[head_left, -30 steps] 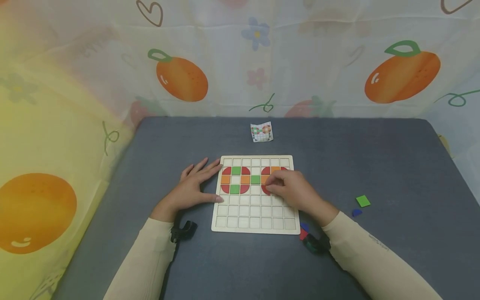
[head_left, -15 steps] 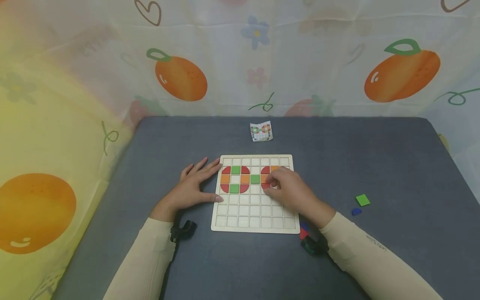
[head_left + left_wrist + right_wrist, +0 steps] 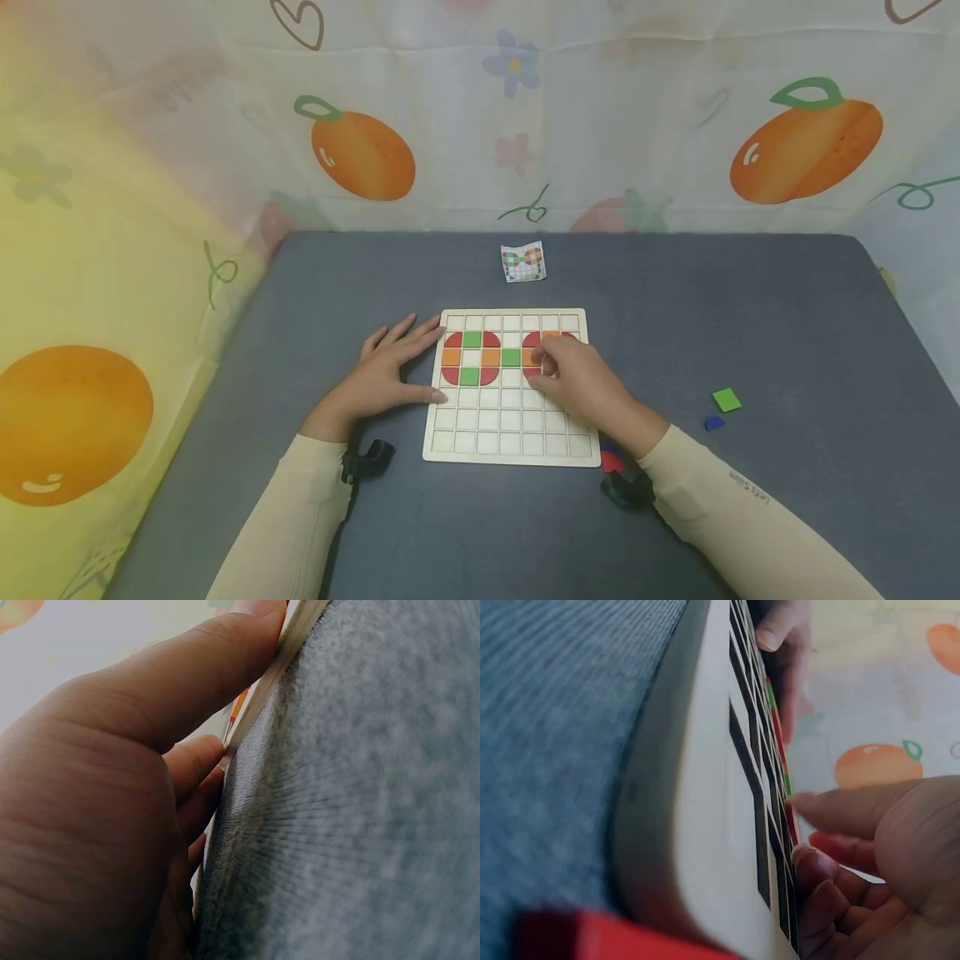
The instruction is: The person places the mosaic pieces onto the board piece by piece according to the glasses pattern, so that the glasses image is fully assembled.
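Observation:
A pale wooden grid board (image 3: 498, 421) lies flat on the table, with red, orange and green pieces in its upper rows. Straight, spread fingers of my left hand (image 3: 375, 383) rest along the board's left edge; the left wrist view shows this hand (image 3: 82, 802) against the rim. Over the board's right side, my right hand (image 3: 585, 379) has curled fingers, with thumb and fingertips about a red quarter-round piece (image 3: 531, 374) set in the grid. In the right wrist view, the red piece (image 3: 791, 823) shows between thumb and fingers. This hand covers part of the right-hand pattern.
A small printed pattern card (image 3: 523, 262) lies behind the board. To the right are a green square tile (image 3: 727, 400) and a blue piece (image 3: 714, 423). Red loose piece (image 3: 611, 462) and a blue one lie by the board's lower right corner, near the right wrist camera (image 3: 628, 492).
My right thumb and index finger have spread slightly apart over the red piece, and the right forearm has shifted slightly left. The left hand stays put at the board's edge.

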### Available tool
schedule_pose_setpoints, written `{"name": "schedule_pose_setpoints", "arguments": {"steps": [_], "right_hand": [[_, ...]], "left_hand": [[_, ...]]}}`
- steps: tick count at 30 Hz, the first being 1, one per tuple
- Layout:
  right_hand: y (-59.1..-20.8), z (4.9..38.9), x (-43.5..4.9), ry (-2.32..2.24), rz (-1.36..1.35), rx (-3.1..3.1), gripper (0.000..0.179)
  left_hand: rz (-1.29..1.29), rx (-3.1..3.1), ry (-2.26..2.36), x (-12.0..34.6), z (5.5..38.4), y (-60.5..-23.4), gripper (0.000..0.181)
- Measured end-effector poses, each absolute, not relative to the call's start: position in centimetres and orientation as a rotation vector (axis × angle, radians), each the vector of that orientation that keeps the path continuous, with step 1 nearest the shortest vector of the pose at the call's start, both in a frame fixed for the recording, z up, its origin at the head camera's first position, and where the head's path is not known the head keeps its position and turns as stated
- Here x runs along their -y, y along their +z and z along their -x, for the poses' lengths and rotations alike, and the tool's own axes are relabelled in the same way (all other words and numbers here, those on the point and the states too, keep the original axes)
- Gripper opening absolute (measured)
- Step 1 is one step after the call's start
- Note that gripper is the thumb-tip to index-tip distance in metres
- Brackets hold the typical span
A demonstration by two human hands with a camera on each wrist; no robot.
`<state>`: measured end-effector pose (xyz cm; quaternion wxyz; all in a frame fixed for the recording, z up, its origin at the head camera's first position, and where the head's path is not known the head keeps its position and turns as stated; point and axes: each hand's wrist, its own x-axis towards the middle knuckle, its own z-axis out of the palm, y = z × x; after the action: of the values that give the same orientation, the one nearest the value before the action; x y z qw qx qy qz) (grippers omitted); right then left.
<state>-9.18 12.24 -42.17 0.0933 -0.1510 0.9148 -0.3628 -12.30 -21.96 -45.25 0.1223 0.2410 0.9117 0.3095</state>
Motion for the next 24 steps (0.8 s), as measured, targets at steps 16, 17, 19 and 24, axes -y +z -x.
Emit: {"name": "schedule_pose_setpoints", "arguments": {"steps": [16,17,19,24], "right_hand": [[-40.4,8.7,-16.6,-1.585,0.533,-2.306,0.035],[-40.3,8.6,-17.0,-1.611,0.543,-2.278,0.035],[-40.2,8.6,-17.9,-1.676,0.583,-2.213,0.035],[-39.9,8.3,-20.5,-1.783,0.727,-2.123,0.044]], "left_hand": [[-0.694,-2.662,0.9,21.8,12.2,-45.1,0.109],[-0.692,-2.662,0.901,21.8,12.2,-45.0,0.109],[-0.688,-2.663,0.904,21.8,12.1,-44.9,0.109],[-0.688,-2.664,0.901,21.7,12.1,-45.0,0.109]]}}
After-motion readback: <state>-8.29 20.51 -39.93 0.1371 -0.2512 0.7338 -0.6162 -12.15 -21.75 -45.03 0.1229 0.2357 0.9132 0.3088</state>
